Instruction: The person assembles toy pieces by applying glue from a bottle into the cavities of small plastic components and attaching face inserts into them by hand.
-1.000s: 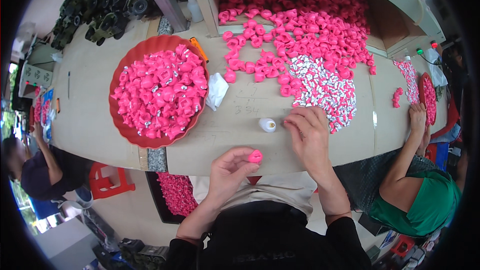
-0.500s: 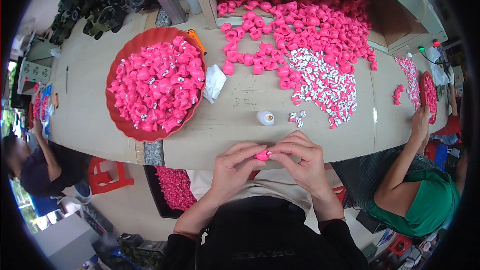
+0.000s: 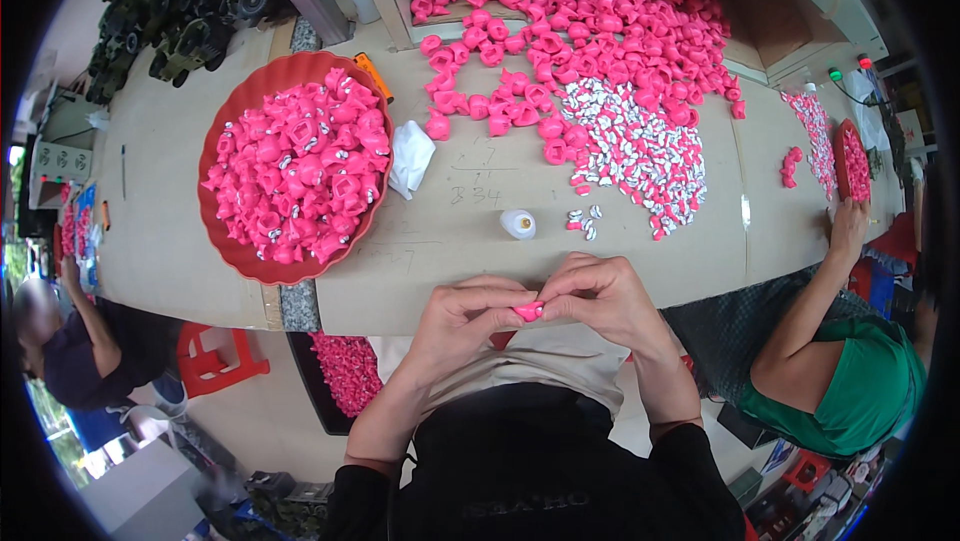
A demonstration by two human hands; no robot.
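Note:
At the table's near edge, my left hand (image 3: 462, 321) pinches a small pink plastic part (image 3: 527, 312) between thumb and fingers. My right hand (image 3: 608, 303) closes on the same part from the other side, its thumb and fingertips pressed against it. A speck of white shows on the part by the right fingertips; the rest is hidden by fingers. Just beyond my hands stands a small white bottle (image 3: 518, 225). A few small pink-and-white pieces (image 3: 585, 221) lie beside it, nearer my right hand.
A red scalloped bowl (image 3: 210, 196) heaped with pink parts stands left, beside a white tissue (image 3: 410, 159) and an orange tool (image 3: 374, 78). Loose pink hollow parts (image 3: 630, 41) and a pink-and-white pile (image 3: 640, 161) spread ahead. Co-workers sit at left and right (image 3: 850, 381).
My right fingers have moved closer in over the pink part, covering more of it. The whole view has shifted slightly, so the table things sit a little further left.

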